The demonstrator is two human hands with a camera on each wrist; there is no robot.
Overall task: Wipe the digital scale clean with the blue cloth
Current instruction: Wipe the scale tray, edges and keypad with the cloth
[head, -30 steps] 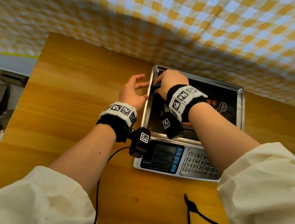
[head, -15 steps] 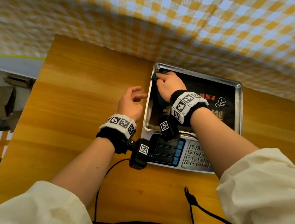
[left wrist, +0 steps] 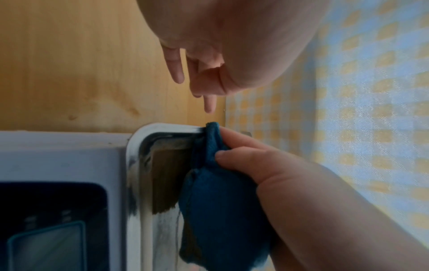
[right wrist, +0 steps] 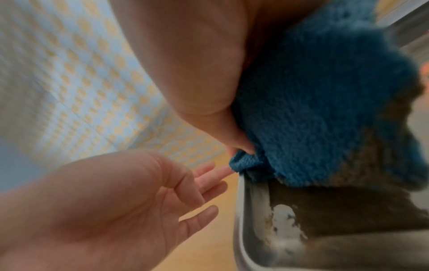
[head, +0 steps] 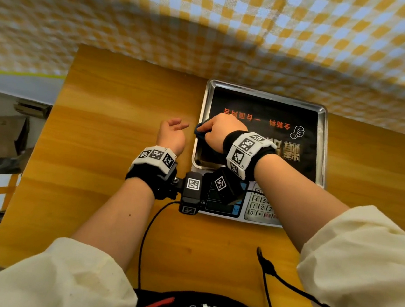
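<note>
digital scale sits at 1 o'clock on the wooden table, right hand pinching the bunched blue cloth against its steel pan's left rim, left hand spread idle at 9 o'clock of it; most of the pan and keypad likely remain unwiped.

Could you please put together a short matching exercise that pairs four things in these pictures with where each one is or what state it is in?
Things:
1. blue cloth
2. left hand
3. keypad
4. right hand

Places or states:
A. fingers relaxed, holding nothing, over the wooden table beside the scale
B. on the scale's front panel, partly hidden by the right forearm
C. bunched against the left rim of the steel weighing tray
D. grips the cloth over the tray

Pairs: 1-C, 2-A, 3-B, 4-D
</note>
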